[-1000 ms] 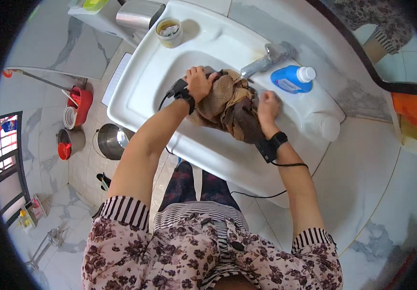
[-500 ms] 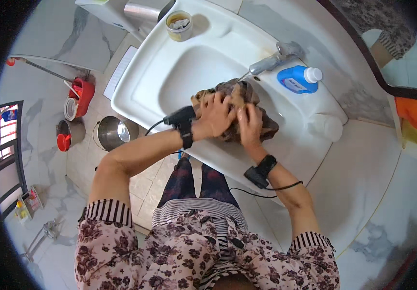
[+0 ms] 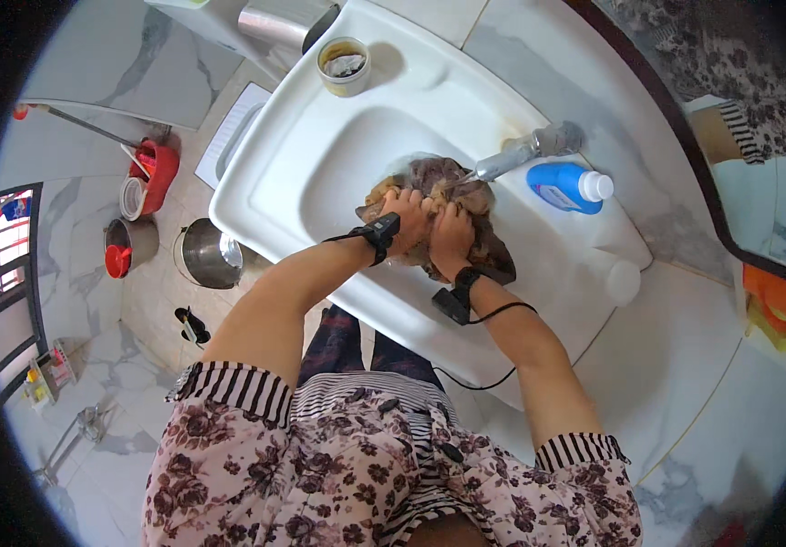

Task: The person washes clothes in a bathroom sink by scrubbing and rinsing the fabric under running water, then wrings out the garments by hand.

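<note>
A wet brown and tan cloth (image 3: pixel 493 255) lies bunched in the white washbasin (image 3: pixel 343 155), beneath the mouth of the metal tap (image 3: pixel 521 155). A thin stream appears to run from the tap onto it. My left hand (image 3: pixel 406 223) has its fingers curled into the cloth's near left part. Close beside it, my right hand (image 3: pixel 451 242) is closed on the middle of the same cloth, knuckles up. Both hands press down into the folds, and the fingertips are hidden there. Each wrist wears a black strapped device.
On the basin's rim stand a blue bottle (image 3: pixel 562 188) with a white cap, a white container (image 3: pixel 619 283) and an open tub (image 3: pixel 345 75). A mirror (image 3: pixel 749 196) hangs at right. Metal buckets (image 3: pixel 211 253) and a red mop bucket (image 3: pixel 158 173) stand on the floor at left.
My left hand has gone from flat, spread fingers to a closed grip. Both hands now lie side by side on the cloth, which has been bunched up. The view has shifted slightly.
</note>
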A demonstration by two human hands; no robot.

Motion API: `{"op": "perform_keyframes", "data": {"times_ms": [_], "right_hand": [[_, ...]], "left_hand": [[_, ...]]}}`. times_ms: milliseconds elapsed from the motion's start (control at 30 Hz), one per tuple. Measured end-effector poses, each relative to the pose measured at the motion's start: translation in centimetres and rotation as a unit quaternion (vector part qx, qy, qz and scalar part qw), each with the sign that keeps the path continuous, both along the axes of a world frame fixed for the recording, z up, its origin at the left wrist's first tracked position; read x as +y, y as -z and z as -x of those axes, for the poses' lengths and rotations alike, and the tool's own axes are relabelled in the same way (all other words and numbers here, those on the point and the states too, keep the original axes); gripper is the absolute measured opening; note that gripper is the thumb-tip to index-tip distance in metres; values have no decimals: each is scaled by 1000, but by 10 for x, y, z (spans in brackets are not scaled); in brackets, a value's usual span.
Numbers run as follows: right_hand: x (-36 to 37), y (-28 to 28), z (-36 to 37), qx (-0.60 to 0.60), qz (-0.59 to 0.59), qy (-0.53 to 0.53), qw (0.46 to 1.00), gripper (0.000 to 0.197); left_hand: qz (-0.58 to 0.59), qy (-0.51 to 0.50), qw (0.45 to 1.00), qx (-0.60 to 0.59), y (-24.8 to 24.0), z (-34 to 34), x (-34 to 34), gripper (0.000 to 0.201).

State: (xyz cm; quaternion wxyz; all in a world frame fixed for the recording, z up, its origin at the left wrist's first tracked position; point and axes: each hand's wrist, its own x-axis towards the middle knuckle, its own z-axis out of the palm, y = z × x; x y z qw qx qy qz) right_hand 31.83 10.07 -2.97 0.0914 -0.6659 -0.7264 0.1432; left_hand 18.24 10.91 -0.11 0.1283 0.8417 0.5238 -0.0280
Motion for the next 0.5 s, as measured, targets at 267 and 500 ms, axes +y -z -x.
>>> {"op": "perform_keyframes", "data": {"times_ms": [267,500], "right_hand": [[48,10,-19,-7,127,-25,992,32],[42,-8,-84,340,2,115,933,29]], "left_hand": [[171,0,985,-4,15,-7,42,40],[-98,-209,956,-181,31,38,58,66]]}}
